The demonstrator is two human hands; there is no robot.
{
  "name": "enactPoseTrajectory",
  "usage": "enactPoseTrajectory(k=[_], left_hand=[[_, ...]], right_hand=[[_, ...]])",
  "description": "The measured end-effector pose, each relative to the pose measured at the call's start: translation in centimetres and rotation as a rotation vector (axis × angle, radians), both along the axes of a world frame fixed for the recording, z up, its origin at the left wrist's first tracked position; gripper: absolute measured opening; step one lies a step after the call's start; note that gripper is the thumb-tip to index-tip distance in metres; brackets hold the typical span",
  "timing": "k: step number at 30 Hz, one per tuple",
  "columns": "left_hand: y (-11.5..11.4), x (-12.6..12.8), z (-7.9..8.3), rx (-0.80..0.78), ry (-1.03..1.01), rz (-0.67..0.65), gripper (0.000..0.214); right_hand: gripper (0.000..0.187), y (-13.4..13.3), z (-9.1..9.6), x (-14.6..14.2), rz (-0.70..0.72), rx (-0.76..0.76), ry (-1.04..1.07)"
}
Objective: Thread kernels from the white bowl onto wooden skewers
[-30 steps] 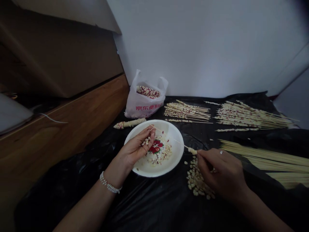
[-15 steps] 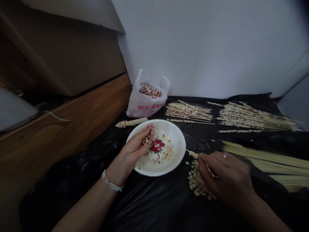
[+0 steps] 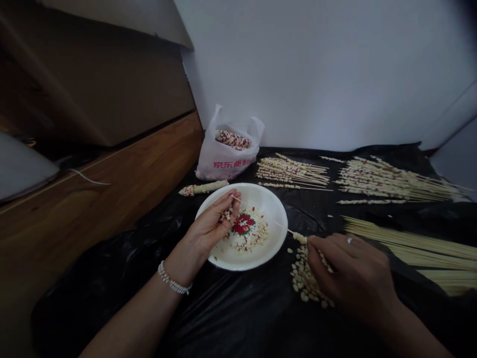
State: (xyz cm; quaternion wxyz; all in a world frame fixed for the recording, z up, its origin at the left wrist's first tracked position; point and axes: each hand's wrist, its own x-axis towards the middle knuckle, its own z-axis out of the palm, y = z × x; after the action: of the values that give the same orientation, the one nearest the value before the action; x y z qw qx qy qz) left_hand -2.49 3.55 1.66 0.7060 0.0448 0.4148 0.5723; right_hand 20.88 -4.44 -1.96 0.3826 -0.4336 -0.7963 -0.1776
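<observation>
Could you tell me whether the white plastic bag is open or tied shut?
Open: the bag gapes at the top, showing a corn cob inside.

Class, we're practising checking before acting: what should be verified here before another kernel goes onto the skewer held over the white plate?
1. Skewer gripped at both ends, by left hand and right hand: ok.
2. Skewer's far end sits over the plate: ok.
3. A kernel pinched at that end: cannot tell.
4. Loose kernels lie in the plate beside the left hand: ok.
5. Threaded kernels sit bunched near the right hand: ok.
</observation>
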Motion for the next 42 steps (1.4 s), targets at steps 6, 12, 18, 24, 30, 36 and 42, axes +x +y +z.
enactPoseTrajectory(k=[6, 12, 18, 24, 30, 36, 42], left_hand=[[0.23, -0.18, -0.35, -0.010, -0.051, 0.000, 0.035], [0.34, -0.26, -0.43, 0.005, -0.031, 0.027, 0.036], [0.44, -0.19, -0.38, 0.018, -0.007, 0.032, 0.034], [0.44, -0.21, -0.29, 0.007, -0.051, 0.035, 0.036], [0.47, -0.44, -0.37, 0.002, -0.084, 0.017, 0.038], [0.57, -0.60, -0.74, 0.058, -0.027, 0.007, 0.035], [0.65, -0.55, -0.85, 0.072, -0.070, -0.007, 0.028]], right_hand=[[0.009, -0.02, 0.08, -0.01, -0.014, -0.013, -0.014], [0.007, -0.04, 0.10, -0.08, -0.001, -0.013, -0.006], [0.007, -0.04, 0.07, 0.02, 0.001, -0.011, -0.009], [0.005, -0.05, -0.09, -0.07, 0.004, 0.008, 0.001], [0.005, -0.17, -0.32, -0.28, 0.005, 0.002, -0.003], [0.005, -0.37, -0.41, -0.51, 0.007, 0.000, -0.004], [0.005, -0.37, -0.60, -0.66, 0.008, -0.025, 0.042]])
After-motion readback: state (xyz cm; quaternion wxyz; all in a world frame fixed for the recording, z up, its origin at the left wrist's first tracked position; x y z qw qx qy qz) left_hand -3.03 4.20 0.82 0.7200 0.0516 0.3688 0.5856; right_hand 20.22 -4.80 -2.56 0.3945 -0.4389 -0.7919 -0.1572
